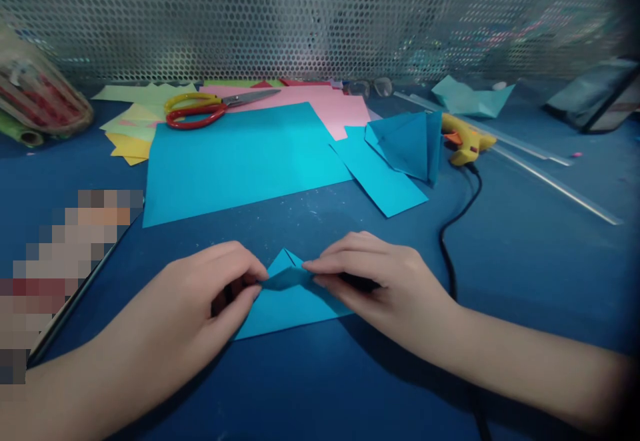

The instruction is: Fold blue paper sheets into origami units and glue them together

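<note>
A sheet of blue paper (295, 311), partly folded, lies on the blue table in front of me. Its far edge comes to a small peak, and a flap is raised between my hands. On the left, my left hand (210, 294) pinches the flap between thumb and fingers. From the other side my right hand (375, 278) pinches the flap's right end, thumb below and fingertips on top. The paper's right corner is partly covered by my right hand. Beyond them lie a large blue sheet (240, 168) and a smaller blue paper strip (385, 191).
Scissors (195, 111) with red and yellow handles rest on the coloured papers. A folded blue paper piece (405, 144) stands beside a yellow glue gun (467, 144), whose black cord (445, 241) runs behind my right arm. Clear glue sticks (560, 188) lie right; a jar (40, 81) stands left.
</note>
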`<state>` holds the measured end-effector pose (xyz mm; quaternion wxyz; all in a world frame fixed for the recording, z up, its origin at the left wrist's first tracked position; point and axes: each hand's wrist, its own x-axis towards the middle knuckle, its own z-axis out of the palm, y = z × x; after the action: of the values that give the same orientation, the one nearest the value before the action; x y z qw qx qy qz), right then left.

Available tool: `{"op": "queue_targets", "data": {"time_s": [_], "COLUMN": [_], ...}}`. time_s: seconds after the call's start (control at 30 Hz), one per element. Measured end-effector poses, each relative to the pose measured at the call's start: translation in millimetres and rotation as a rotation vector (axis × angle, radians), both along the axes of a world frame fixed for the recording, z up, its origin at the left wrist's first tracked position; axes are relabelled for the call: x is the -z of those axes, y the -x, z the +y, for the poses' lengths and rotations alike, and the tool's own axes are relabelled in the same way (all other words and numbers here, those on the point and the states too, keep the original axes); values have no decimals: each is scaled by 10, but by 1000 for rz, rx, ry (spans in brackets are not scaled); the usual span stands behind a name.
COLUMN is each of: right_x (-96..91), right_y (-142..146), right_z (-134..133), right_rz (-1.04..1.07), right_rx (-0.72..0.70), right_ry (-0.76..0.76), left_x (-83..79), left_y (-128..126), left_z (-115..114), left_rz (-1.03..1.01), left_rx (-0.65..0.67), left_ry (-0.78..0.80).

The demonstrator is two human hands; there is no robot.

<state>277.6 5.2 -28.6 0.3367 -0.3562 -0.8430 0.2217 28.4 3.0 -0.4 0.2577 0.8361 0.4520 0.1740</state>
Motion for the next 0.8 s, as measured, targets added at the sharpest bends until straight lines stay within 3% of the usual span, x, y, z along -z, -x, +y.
{"op": "queue_targets", "data": {"time_s": [0.17,0.4,0.6,0.8], "right_x": [-14,-60,-135,-128], "right_y": [-36,-54,-34,-17], "right_z": [20,63,74,77], "right_rz": [-49,-175,-251,-249], "right_rx": [-130,-264,-323,-333], "right_ry": [-126,-298,-344,-387], "left_x": [26,36,-38,-27], "left_y": [22,73,34,22], "left_z": [16,11,-5,-21], "left_rz": [6,216,326,333], "left_rx": [102,411,502,513], "left_ry": [-97,-569,-750,-774]}}
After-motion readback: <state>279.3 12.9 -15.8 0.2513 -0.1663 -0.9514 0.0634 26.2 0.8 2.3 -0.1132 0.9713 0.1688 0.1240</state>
